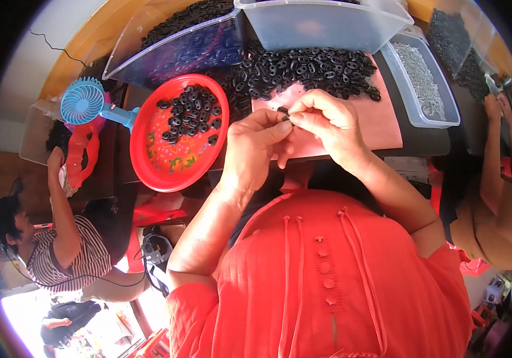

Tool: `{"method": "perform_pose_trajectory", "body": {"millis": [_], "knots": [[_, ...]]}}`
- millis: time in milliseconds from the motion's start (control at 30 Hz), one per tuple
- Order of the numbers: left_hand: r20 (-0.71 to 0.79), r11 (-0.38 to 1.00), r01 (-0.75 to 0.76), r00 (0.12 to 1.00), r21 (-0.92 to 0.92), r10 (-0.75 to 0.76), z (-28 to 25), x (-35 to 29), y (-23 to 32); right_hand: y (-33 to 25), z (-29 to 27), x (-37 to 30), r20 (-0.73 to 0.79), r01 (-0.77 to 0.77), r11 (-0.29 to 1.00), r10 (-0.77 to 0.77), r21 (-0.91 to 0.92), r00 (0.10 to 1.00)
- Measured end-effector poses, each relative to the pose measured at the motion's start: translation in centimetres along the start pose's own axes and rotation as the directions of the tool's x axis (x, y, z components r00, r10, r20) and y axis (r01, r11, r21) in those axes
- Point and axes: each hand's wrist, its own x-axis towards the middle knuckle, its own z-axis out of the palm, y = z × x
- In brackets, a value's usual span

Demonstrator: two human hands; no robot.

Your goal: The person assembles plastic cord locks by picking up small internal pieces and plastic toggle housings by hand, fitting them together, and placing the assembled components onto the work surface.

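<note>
Head view: table (423, 142) crowded. Clear bins along its far edge, one bin (178, 45) at far left holding black rings, a tray of pale metal bits (423, 80) at the right edge. Pink mat (381, 128) at centre carries a heap of black rings (309, 68). Red plate (175, 161) at the left edge holds a smaller batch. Left hand (250, 152) and right hand (330, 122) meet over the mat's near edge, fingertips pinched together on one small black ring (283, 111). Step looks like fitting a single piece; finishing it likely calls for a firm squeeze between thumbs.
</note>
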Motion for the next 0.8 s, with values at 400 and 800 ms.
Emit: {"method": "perform_pose_trajectory", "body": {"millis": [400,800], "knots": [[-0.092,0.999,-0.045,0.995,0.009,0.046,-0.1,-0.5,-1.4,0.6,-0.1,-0.1,0.025,0.143,0.964,-0.141,-0.225,0.990],[-0.100,0.990,-0.122,0.987,0.069,0.128,-0.4,-0.8,-1.6,0.3,0.0,-0.1,0.039,0.193,0.940,-0.190,-0.281,0.981]]}}
